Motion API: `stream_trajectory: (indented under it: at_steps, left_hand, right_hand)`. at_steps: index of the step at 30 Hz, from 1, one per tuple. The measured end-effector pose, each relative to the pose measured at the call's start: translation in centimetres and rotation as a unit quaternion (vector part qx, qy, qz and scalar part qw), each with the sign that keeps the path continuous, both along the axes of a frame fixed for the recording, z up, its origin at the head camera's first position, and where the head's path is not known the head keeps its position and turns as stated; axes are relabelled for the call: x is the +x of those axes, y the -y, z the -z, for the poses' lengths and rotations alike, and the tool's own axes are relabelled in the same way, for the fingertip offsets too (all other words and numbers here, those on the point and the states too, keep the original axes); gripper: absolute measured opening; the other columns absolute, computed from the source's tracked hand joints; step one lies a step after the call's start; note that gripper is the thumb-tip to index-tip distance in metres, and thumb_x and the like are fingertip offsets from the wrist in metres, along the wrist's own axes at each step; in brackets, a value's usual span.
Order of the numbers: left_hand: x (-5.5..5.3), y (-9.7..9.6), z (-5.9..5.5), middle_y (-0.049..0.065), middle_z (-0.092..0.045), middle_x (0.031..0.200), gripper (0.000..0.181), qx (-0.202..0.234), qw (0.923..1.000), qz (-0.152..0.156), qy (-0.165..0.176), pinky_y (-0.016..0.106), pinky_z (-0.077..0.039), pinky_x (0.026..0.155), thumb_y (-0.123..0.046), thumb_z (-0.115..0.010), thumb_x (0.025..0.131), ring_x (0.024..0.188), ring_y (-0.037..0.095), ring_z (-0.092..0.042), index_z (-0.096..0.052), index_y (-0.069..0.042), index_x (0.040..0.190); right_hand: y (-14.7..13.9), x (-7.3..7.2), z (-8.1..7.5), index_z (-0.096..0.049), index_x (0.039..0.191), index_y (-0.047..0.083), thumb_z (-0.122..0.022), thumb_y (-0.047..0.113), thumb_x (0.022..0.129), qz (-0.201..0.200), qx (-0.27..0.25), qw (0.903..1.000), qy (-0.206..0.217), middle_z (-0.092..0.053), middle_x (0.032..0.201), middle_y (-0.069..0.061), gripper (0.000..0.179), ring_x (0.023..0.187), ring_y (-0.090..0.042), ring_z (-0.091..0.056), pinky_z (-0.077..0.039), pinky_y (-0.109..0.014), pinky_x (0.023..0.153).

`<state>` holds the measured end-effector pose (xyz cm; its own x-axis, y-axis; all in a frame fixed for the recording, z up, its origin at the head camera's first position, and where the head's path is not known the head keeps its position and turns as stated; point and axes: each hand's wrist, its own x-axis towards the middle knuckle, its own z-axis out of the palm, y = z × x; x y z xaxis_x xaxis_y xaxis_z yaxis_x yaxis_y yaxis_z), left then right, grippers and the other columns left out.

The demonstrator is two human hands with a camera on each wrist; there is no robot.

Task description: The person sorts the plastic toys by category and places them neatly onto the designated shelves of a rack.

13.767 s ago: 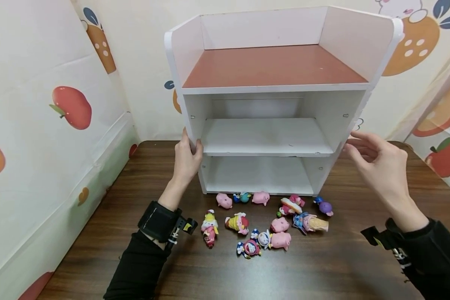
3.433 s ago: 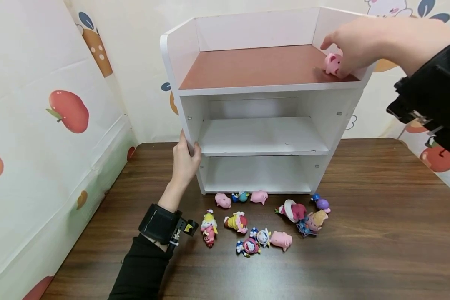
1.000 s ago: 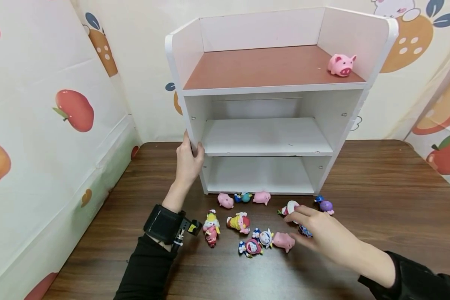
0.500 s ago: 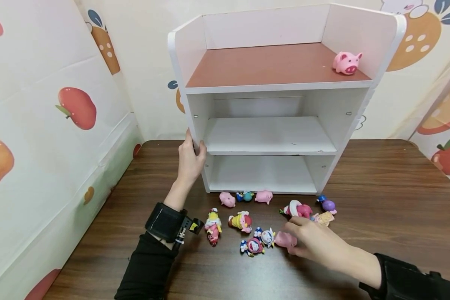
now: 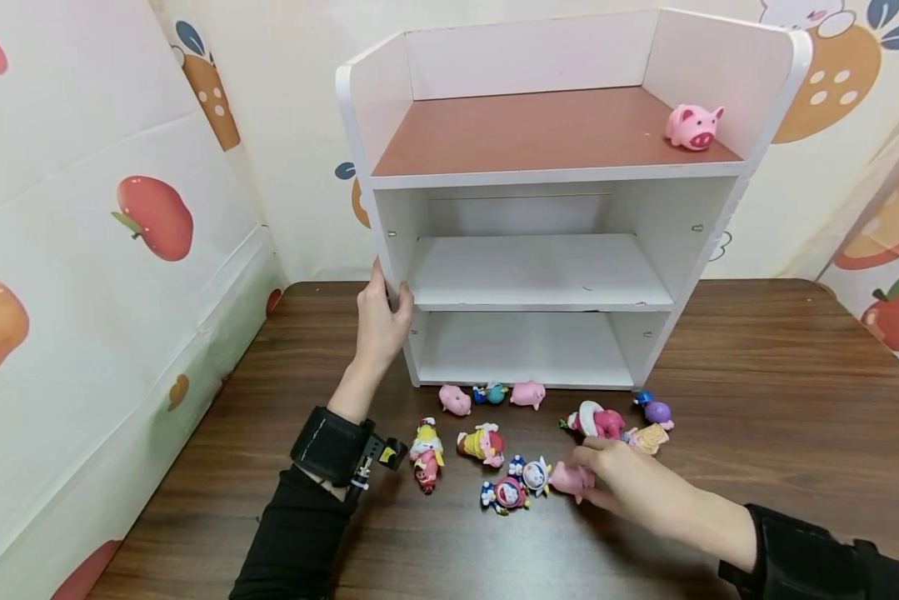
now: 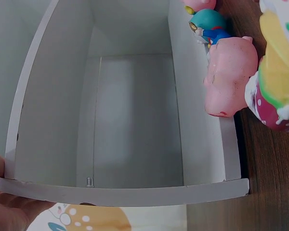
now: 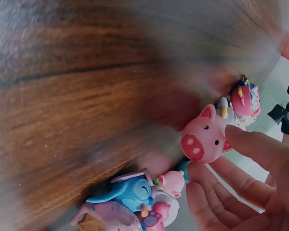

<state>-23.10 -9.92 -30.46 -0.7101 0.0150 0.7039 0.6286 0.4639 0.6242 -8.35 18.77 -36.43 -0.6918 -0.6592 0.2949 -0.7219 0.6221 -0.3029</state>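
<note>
My left hand (image 5: pixel 382 327) grips the left side panel of a white toy shelf (image 5: pixel 554 177), thumb at the front edge and fingers outside. My right hand (image 5: pixel 644 490) is low over the table, pinching a pink pig figurine (image 5: pixel 568 479) between thumb and fingers. In the right wrist view the pig's face (image 7: pixel 202 137) points toward the camera. Two small costumed figurines, one white-faced (image 5: pixel 535 475) and one pink-faced (image 5: pixel 506 493), lie just left of it. Another pink pig (image 5: pixel 693 127) stands on the shelf's brown top board, at the right end.
Two more pigs, left (image 5: pixel 455 399) and right (image 5: pixel 527 394), lie along the shelf's base with a teal figurine (image 5: pixel 492 393) between them. Yellow-clad figurines (image 5: pixel 482 444) lie left of centre. A ring-wearing figurine (image 5: pixel 597 419), a cone-shaped piece (image 5: pixel 647 438) and a purple one (image 5: pixel 656 412) lie right.
Since 3.4 seconds ago my right hand has let go of a pig on the top board and come down to the table. It has taken hold of another pig. The left hand stays put.
</note>
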Motion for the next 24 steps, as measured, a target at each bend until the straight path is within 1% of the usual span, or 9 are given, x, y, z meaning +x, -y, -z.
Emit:
stream_trajectory:
  at_steps: [4,9,13,19,24]
  left_hand:
    - [0.1,0.0,0.0,0.027,-0.051,0.114,0.044,-0.001,1.0,0.0,0.003,0.047,-0.047,0.074,0.005,-0.044,0.083,0.1,0.034,-0.053,-0.037,0.01,0.125]
    - [0.0,-0.1,0.0,0.028,-0.051,0.114,0.043,-0.004,1.0,-0.001,0.002,0.046,-0.047,0.074,0.005,-0.044,0.083,0.1,0.034,-0.053,-0.036,0.011,0.125]
    - [0.0,-0.1,0.1,0.028,-0.051,0.115,0.043,-0.005,1.0,0.0,0.003,0.046,-0.047,0.075,0.005,-0.044,0.083,0.101,0.034,-0.052,-0.036,0.01,0.125]
    - [0.1,-0.1,0.0,0.027,-0.051,0.115,0.043,0.002,1.0,0.002,0.009,0.047,-0.047,0.075,0.005,-0.044,0.083,0.1,0.034,-0.052,-0.036,0.01,0.125]
    - [0.1,-0.1,-0.1,0.027,-0.051,0.116,0.043,0.001,1.0,0.001,0.009,0.047,-0.046,0.076,0.005,-0.044,0.083,0.101,0.033,-0.052,-0.036,0.009,0.126]
  right_hand:
    - [-0.3,-0.5,0.1,-0.062,0.077,0.006,-0.073,0.0,0.065,-0.019,-0.018,0.9996,-0.001,-0.053,0.07,0.007,0.017,0.063,-0.002,-0.048,-0.042,-0.015,0.053]
    - [-0.6,-1.1,0.0,-0.065,0.078,0.004,-0.068,-0.001,0.071,-0.026,-0.035,0.9984,0.037,-0.06,0.072,0.006,0.009,0.065,-0.001,-0.052,-0.046,-0.019,0.056]
    - [-1.0,-1.5,0.1,-0.066,0.079,0.003,-0.067,-0.001,0.073,-0.016,-0.032,0.998,0.052,-0.06,0.071,0.006,0.008,0.064,-0.001,-0.052,-0.045,-0.02,0.055]
    - [-1.3,-1.7,0.3,-0.065,0.078,0.003,-0.065,-0.001,0.073,-0.006,-0.028,0.998,0.056,-0.059,0.07,0.007,0.006,0.062,0.0,-0.05,-0.044,-0.019,0.053]
    - [-1.2,-1.7,0.2,-0.065,0.076,0.004,-0.065,-0.003,0.072,-0.011,-0.029,0.9986,0.044,-0.057,0.069,0.009,0.009,0.061,0.001,-0.048,-0.042,-0.018,0.052]
